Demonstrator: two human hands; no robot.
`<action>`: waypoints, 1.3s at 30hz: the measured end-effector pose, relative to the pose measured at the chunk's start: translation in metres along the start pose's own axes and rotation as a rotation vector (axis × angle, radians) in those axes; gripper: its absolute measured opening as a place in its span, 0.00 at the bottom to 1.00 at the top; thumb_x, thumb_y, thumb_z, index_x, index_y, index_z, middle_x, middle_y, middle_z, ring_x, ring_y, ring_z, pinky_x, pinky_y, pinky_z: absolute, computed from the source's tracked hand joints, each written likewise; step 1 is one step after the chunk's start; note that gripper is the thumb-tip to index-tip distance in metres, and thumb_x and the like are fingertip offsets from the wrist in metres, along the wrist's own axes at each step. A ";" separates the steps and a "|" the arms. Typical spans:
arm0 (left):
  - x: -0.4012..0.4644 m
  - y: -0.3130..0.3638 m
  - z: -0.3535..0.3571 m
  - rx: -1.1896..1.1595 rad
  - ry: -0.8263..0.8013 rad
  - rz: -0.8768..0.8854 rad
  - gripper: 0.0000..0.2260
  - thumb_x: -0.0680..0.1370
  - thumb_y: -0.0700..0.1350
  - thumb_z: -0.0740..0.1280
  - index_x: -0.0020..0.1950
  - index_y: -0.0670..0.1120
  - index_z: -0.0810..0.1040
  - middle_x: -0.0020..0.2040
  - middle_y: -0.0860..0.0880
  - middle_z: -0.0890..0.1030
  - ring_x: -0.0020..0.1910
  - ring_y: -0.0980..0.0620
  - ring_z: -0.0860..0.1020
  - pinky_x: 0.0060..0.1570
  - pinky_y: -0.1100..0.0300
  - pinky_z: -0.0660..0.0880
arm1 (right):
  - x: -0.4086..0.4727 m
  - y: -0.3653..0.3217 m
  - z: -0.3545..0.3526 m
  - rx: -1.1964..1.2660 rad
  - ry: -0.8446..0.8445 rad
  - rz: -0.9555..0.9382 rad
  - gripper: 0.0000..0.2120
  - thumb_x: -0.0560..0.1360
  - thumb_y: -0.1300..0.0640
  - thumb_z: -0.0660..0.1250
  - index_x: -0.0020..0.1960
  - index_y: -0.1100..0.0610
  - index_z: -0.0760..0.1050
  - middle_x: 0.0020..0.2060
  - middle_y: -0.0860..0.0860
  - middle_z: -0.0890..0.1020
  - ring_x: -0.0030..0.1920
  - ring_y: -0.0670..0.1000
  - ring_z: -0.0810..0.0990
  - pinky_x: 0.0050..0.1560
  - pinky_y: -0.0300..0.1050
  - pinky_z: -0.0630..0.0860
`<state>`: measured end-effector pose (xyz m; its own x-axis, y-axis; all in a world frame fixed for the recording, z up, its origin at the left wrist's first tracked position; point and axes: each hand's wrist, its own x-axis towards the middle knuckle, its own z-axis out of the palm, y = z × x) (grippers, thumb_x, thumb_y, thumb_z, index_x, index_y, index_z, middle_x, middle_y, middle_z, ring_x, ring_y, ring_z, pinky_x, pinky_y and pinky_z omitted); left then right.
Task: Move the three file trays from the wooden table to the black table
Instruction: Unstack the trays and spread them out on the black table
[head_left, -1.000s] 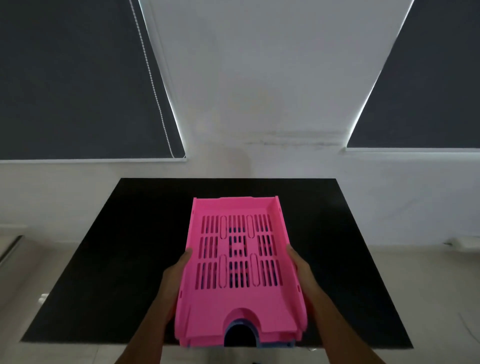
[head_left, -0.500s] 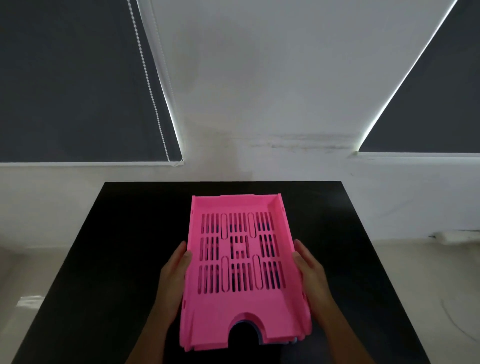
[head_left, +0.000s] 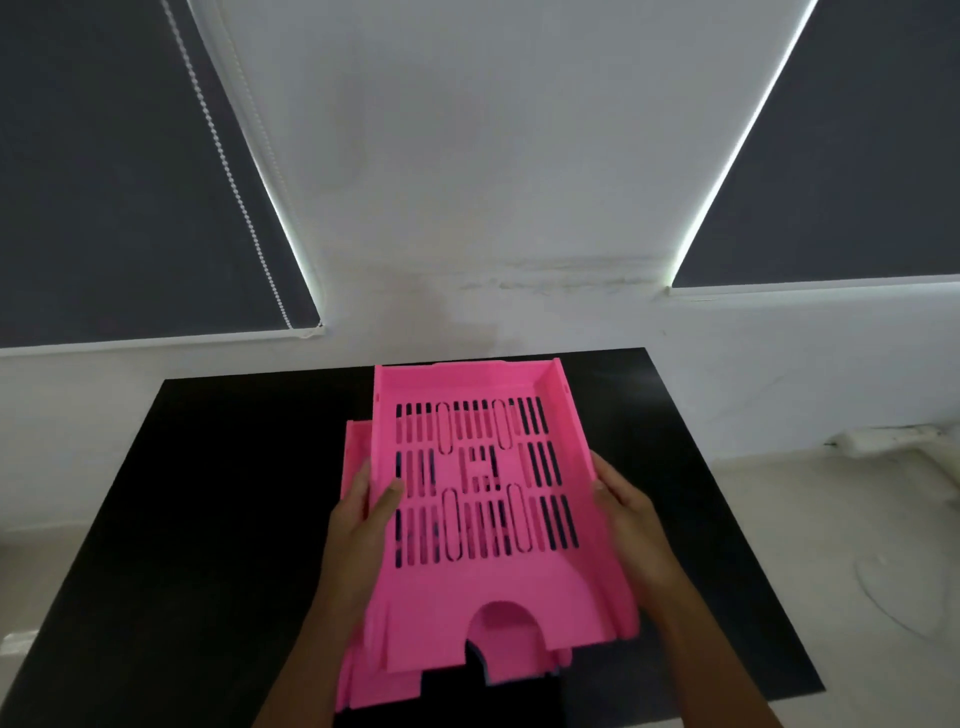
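The top pink file tray (head_left: 483, 587), slotted in its floor, is raised and shifted right off the stack. My left hand (head_left: 361, 525) grips its left wall, thumb inside. My right hand (head_left: 623, 514) holds its right wall. A second pink tray (head_left: 358, 457) shows underneath at the left, resting on the black table (head_left: 208, 519). A sliver of a blue-grey tray (head_left: 480, 660) shows through the front notch. The wooden table is out of view.
The black table stands against a white wall (head_left: 467, 182) between two dark roller blinds (head_left: 104, 182), one with a bead chain (head_left: 228, 171). Pale floor (head_left: 831, 545) lies to the right, with a white strip (head_left: 883, 439) at the wall's foot.
The stack came down onto the black table. Now the top pink tray has lifted and slid right, exposing the second pink tray at the left. My left thumb has moved inside the tray.
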<state>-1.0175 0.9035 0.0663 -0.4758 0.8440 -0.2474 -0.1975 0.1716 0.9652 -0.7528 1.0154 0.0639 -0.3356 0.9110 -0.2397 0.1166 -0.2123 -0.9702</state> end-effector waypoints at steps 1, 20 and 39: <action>0.001 0.001 0.017 0.006 -0.004 0.009 0.26 0.74 0.56 0.67 0.71 0.55 0.74 0.57 0.44 0.86 0.51 0.42 0.86 0.52 0.38 0.82 | 0.002 -0.003 -0.017 -0.016 0.010 -0.011 0.17 0.82 0.51 0.62 0.67 0.34 0.75 0.50 0.45 0.87 0.48 0.52 0.87 0.40 0.41 0.84; 0.049 -0.083 0.250 0.166 -0.017 -0.279 0.17 0.77 0.39 0.64 0.65 0.51 0.78 0.48 0.50 0.88 0.42 0.47 0.87 0.41 0.48 0.85 | 0.059 0.058 -0.244 -0.071 0.113 0.184 0.17 0.82 0.51 0.60 0.62 0.31 0.78 0.51 0.45 0.88 0.47 0.51 0.89 0.40 0.41 0.85; 0.054 -0.047 0.223 0.200 0.148 -0.155 0.28 0.78 0.37 0.64 0.78 0.49 0.66 0.77 0.50 0.69 0.69 0.59 0.71 0.60 0.64 0.69 | 0.079 0.045 -0.161 -0.376 0.185 0.039 0.25 0.83 0.50 0.59 0.79 0.47 0.60 0.75 0.54 0.71 0.71 0.55 0.73 0.70 0.60 0.71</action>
<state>-0.8427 1.0544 0.0264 -0.5761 0.7189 -0.3890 -0.1122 0.4019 0.9088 -0.6233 1.1346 0.0070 -0.1551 0.9602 -0.2322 0.4707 -0.1348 -0.8719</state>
